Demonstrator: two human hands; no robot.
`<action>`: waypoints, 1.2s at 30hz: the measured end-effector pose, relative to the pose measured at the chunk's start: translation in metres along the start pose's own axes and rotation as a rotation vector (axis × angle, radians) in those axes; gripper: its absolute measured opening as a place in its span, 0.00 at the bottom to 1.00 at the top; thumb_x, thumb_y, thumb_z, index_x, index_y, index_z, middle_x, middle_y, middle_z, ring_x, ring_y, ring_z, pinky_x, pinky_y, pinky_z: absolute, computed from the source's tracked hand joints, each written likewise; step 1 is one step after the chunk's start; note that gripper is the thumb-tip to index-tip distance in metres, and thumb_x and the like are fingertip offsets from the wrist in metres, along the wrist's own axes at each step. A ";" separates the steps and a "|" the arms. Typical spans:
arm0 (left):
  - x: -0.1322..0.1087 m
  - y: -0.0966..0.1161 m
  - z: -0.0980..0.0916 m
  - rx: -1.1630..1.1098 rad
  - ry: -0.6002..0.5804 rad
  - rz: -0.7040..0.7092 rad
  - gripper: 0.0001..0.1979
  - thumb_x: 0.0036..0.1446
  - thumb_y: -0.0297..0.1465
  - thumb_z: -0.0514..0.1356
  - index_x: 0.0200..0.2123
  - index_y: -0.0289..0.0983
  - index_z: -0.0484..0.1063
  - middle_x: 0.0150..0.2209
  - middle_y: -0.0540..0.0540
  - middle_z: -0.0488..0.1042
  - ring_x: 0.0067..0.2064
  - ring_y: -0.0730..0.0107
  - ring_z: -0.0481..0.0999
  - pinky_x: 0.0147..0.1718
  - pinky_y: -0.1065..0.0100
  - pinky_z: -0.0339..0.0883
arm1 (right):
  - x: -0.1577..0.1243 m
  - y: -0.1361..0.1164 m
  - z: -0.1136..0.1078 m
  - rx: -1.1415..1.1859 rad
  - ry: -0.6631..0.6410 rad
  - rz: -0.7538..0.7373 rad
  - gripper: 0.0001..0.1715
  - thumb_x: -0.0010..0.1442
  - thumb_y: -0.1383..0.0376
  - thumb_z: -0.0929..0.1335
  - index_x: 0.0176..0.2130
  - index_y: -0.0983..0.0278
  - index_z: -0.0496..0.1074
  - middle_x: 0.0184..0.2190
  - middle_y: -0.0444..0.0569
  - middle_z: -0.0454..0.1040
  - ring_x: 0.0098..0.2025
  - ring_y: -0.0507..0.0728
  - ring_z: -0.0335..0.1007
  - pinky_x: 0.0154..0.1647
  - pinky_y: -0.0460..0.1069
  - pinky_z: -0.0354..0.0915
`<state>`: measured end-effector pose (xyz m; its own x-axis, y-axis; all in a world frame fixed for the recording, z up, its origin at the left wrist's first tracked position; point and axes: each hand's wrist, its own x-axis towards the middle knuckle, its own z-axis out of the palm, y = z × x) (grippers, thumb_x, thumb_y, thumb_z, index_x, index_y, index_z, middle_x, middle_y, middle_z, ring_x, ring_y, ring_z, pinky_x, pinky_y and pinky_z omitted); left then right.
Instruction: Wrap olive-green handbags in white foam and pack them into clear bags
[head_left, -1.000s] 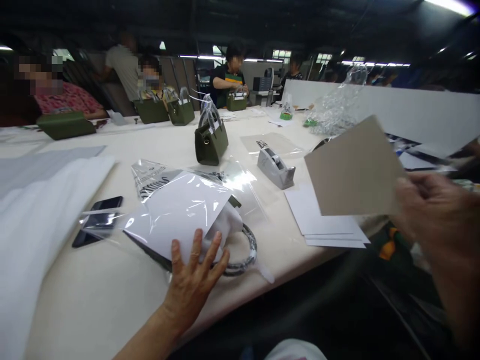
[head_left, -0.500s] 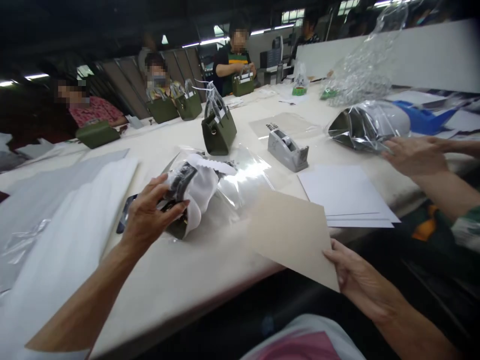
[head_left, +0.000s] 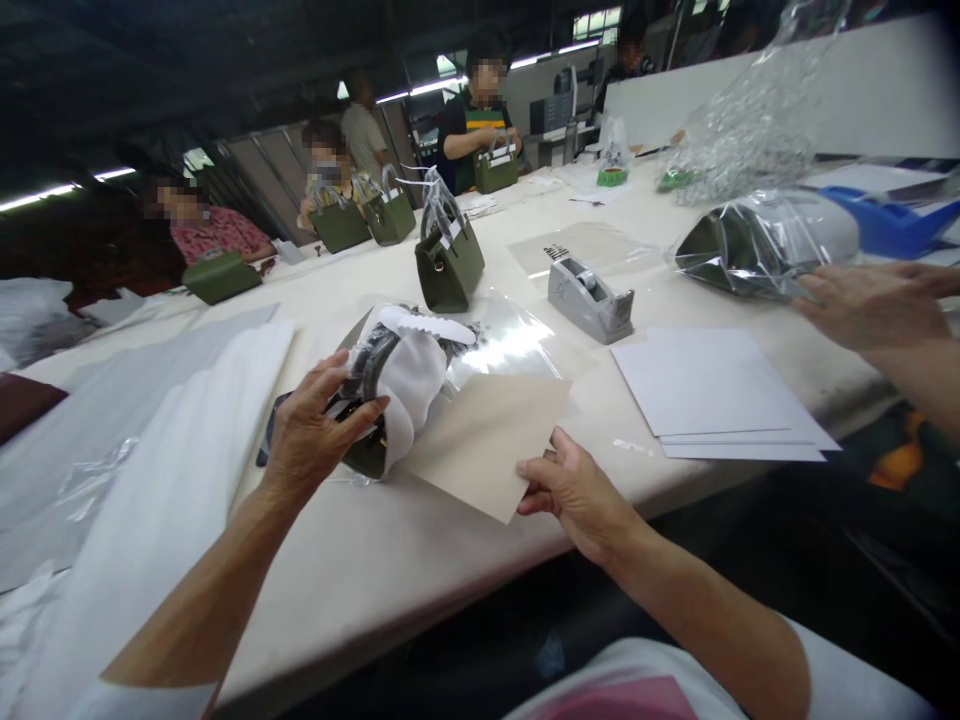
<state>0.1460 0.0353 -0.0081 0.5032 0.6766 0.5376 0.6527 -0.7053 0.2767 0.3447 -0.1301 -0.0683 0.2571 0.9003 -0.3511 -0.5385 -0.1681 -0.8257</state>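
My left hand (head_left: 315, 425) grips the near end of a green handbag (head_left: 367, 450) that lies on its side, its handles wrapped and a white sheet (head_left: 414, 390) around it. Between the thumb and fingers of my right hand (head_left: 574, 490) is the edge of a beige cardboard sheet (head_left: 487, 435). The card's far end reaches up to the handbag, and I cannot tell whether it is inside the clear plastic bag (head_left: 510, 335) there. White sheets (head_left: 720, 385) lie stacked to the right of my right hand.
A grey tape dispenser (head_left: 592, 300) stands beyond the cards. Behind the wrapped bag stands another green handbag (head_left: 450, 260). White foam sheets (head_left: 180, 440) cover the left side. A co-worker's hand (head_left: 877, 300) touches a plastic-wrapped bag (head_left: 750, 245) at right. Other people sit across the table.
My right hand has moved left, bringing the cardboard sheet up to the wrapped handbag. My left hand has kept its grip. The view has shifted slightly.
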 end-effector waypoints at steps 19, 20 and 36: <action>-0.002 0.012 0.002 -0.029 -0.027 -0.007 0.16 0.49 0.41 0.60 0.38 0.37 0.69 0.54 0.43 0.65 0.55 0.61 0.64 0.57 0.59 0.54 | 0.041 0.025 0.033 -0.221 -0.009 -0.082 0.18 0.43 0.68 0.65 0.38 0.64 0.64 0.30 0.45 0.71 0.29 0.57 0.70 0.19 0.50 0.70; -0.003 0.012 0.002 -0.029 -0.031 -0.005 0.16 0.49 0.41 0.60 0.38 0.37 0.69 0.54 0.42 0.65 0.56 0.60 0.63 0.57 0.58 0.54 | 0.050 0.028 0.039 -0.181 -0.015 -0.073 0.18 0.42 0.69 0.65 0.38 0.64 0.64 0.30 0.45 0.71 0.29 0.57 0.70 0.19 0.50 0.70; -0.001 -0.003 0.000 -0.055 -0.005 -0.009 0.15 0.48 0.40 0.61 0.37 0.38 0.69 0.53 0.44 0.65 0.55 0.60 0.64 0.56 0.59 0.55 | 0.077 0.012 0.030 -0.242 0.249 -0.358 0.18 0.45 0.64 0.64 0.39 0.66 0.66 0.36 0.49 0.72 0.35 0.56 0.67 0.34 0.50 0.65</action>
<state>0.1442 0.0368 -0.0094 0.5002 0.6837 0.5313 0.6248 -0.7098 0.3251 0.3337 -0.0509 -0.0920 0.5913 0.8005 -0.0976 -0.1878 0.0190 -0.9820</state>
